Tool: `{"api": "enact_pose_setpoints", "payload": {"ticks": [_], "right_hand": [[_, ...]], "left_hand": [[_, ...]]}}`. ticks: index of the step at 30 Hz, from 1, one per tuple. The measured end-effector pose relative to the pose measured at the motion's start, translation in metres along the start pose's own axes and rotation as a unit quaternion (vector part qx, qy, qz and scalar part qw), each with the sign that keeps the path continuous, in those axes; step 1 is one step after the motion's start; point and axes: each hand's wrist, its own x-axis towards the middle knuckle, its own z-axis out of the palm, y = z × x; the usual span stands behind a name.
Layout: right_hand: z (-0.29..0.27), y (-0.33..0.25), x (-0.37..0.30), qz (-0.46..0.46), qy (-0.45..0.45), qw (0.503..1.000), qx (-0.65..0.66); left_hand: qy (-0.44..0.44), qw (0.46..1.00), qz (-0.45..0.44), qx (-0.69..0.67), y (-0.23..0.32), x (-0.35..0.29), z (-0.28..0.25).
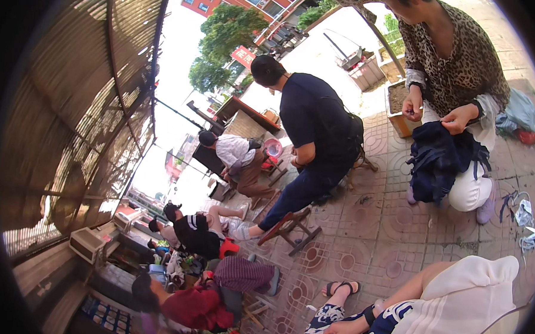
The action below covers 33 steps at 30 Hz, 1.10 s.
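Note:
At the lower right, a bare forearm comes out of a wide white sleeve (477,280) with a black band at the wrist. It ends in my right hand (345,330), low over navy-and-white patterned trousers (319,324). Its fingers look bent together near a small pale patch at the lower edge; what they hold, if anything, cannot be made out. My left hand is out of sight. Beyond the trousers a foot in a dark sandal (341,288) rests on the paving.
A person in leopard print (457,56) holds dark navy cloth (438,159) at the upper right. White straps and scraps (525,214) lie beside them. A person in navy (320,115) sits by a wooden folding stool (291,231). Someone in dark red (195,307) sits lower left.

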Motion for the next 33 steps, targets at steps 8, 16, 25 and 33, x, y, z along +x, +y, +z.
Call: {"api": "enact_pose_setpoints", "payload": {"ticks": [8,16,25,33], "right_hand": [[0.005,0.013,0.006,0.018,0.019,0.999,-0.030],[0.005,0.019,0.002,-0.008,0.004,1.000,-0.020],[0.001,-0.016,-0.015,0.012,0.015,0.999,-0.029],[-0.007,-0.026,-0.021,0.038,0.013,0.998,-0.040]], "left_hand": [[0.001,1.000,-0.004,0.003,0.002,-0.003,-0.001],[0.004,1.000,-0.011,0.006,0.001,-0.011,-0.005],[0.047,0.998,-0.046,0.003,-0.004,-0.023,-0.025],[0.055,0.991,0.002,-0.119,-0.025,-0.031,-0.031]]}}
